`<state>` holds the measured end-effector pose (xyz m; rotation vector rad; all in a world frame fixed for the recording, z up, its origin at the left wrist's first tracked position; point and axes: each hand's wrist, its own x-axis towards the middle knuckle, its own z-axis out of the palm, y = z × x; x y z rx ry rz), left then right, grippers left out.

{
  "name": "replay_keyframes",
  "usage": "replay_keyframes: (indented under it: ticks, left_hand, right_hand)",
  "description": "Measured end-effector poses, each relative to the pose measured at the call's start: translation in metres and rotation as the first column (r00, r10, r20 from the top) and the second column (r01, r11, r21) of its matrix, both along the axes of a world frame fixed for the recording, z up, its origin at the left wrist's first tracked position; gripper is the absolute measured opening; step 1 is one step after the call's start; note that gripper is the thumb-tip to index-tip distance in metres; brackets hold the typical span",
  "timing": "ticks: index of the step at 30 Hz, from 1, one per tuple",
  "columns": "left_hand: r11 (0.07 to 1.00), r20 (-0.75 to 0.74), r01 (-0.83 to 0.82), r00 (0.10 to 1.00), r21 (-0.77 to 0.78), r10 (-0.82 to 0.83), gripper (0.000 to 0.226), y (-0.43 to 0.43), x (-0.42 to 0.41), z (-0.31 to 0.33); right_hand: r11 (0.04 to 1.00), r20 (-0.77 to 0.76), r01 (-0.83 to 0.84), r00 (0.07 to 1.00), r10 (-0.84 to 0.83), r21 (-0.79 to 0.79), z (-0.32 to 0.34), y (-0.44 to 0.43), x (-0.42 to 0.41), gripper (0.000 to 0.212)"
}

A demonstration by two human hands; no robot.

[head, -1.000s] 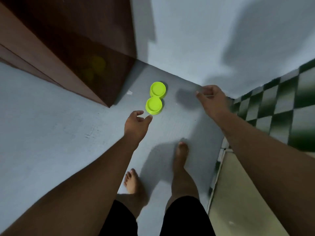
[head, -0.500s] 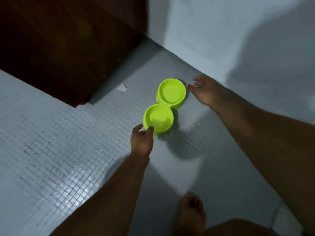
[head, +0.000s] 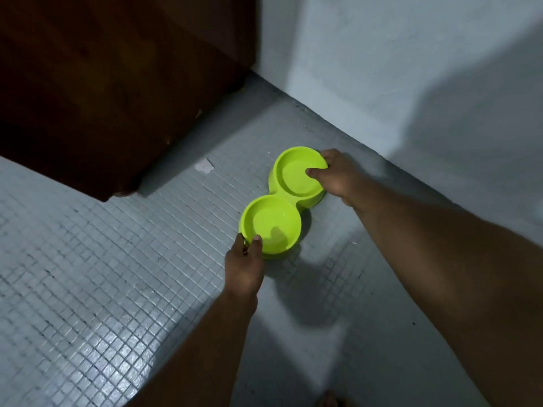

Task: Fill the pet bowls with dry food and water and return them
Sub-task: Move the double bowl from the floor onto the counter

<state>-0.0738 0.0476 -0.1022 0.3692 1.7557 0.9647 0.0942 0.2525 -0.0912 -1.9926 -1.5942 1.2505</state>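
Lime-green plastic marks the double bowl (head: 283,198), two round dishes joined at a narrow waist, lying low over the grey tiled floor (head: 102,289) close to the edge where the floor meets the pale wall (head: 382,69). It sits at a slant, with the far bowl (head: 295,179) nearer that edge and the near bowl (head: 269,220) further out on the open tiles. A dark shadow lies on the tiles beside and below the near bowl, and I cannot tell whether the base touches the floor or is just clear of it. The left hand (head: 244,268) grips the near bowl at its closest rim, with the thumb hooked over the lip into the dish and the fingers curled round the outer side. The right hand (head: 338,179) grips the far bowl on the side facing the wall, its thumb laid inside the dish and its fingers wrapped round the outside of the rim. A dark brown wooden cabinet (head: 102,83) fills the far left corner of the floor, well apart from the bowl. A small pale scrap (head: 204,165) lies on the tiles between the cabinet's corner and the far bowl, touching neither. The toes of a bare foot (head: 332,400) show at the bottom edge of the view.
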Motion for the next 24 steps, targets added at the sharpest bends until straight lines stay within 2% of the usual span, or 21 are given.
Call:
replay_keyframes:
  ticks: [3,8,11,13,16,19,24]
  left_hand:
    - [0.997,-0.109,0.005,0.994,0.082,0.004,0.025,0.001,-0.005,0.009]
    - [0.981,-0.167,0.007,0.986,0.193,0.026,0.023,0.008,-0.019,0.048]
    - [0.978,-0.203,0.060,0.979,0.199,-0.019,0.047,0.017,-0.031,0.084]
    - [0.976,-0.245,0.103,0.968,0.194,-0.053,0.060,0.022,-0.042,0.113]
    - [0.966,-0.302,0.168,0.948,0.198,-0.103,0.067,0.027,-0.059,0.189]
    - [0.947,-0.349,0.236,0.925,0.219,-0.150,0.070,0.028,-0.073,0.285]
    - [0.910,-0.343,0.349,0.902,0.224,-0.261,0.057,0.013,-0.089,0.458]
  right_hand:
    - [0.998,-0.027,0.026,0.999,-0.025,0.053,0.024,-0.007,-0.006,0.044]
    - [0.988,-0.060,0.086,0.995,-0.079,0.129,0.077,-0.022,-0.005,0.032]
    - [0.951,-0.161,0.267,0.957,-0.242,0.158,0.098,-0.025,0.013,0.037]
    - [0.916,-0.195,0.357,0.926,-0.322,0.181,0.114,-0.032,0.029,0.030]
    - [0.849,-0.191,0.485,0.872,-0.451,0.212,0.214,-0.069,0.020,0.018]
    - [0.794,-0.187,0.577,0.816,-0.548,0.191,0.307,-0.101,0.015,0.026]
    - [0.695,-0.223,0.678,0.735,-0.641,0.237,0.463,-0.163,0.000,0.023]
